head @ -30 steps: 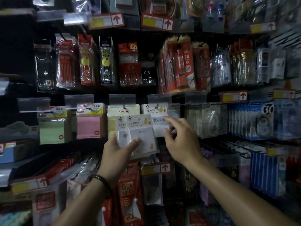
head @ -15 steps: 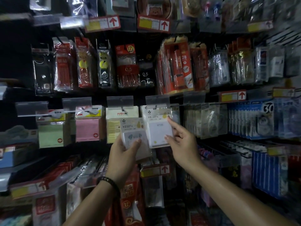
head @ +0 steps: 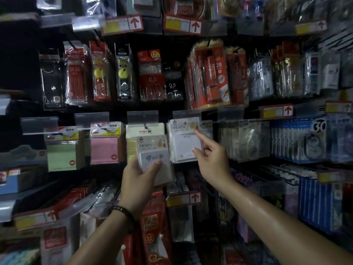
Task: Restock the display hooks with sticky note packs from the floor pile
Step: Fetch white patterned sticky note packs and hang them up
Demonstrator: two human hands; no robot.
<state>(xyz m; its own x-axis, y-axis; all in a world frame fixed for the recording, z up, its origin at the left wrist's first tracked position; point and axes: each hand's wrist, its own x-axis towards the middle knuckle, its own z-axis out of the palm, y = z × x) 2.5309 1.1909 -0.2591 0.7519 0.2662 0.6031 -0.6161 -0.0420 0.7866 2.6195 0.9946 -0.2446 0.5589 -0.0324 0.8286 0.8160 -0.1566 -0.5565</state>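
The left hand (head: 141, 175) grips the spare sticky note packs (head: 154, 159) just left of the hanging white pack (head: 183, 144), kept ready to hang next, while the right hand (head: 212, 161), not gripping, touches this pack with its straight index finger (head: 200, 136) and its thumb, probably to settle it straight.

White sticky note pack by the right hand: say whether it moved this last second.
Yes. The white sticky note pack went up, its top now just under the clear label holder.
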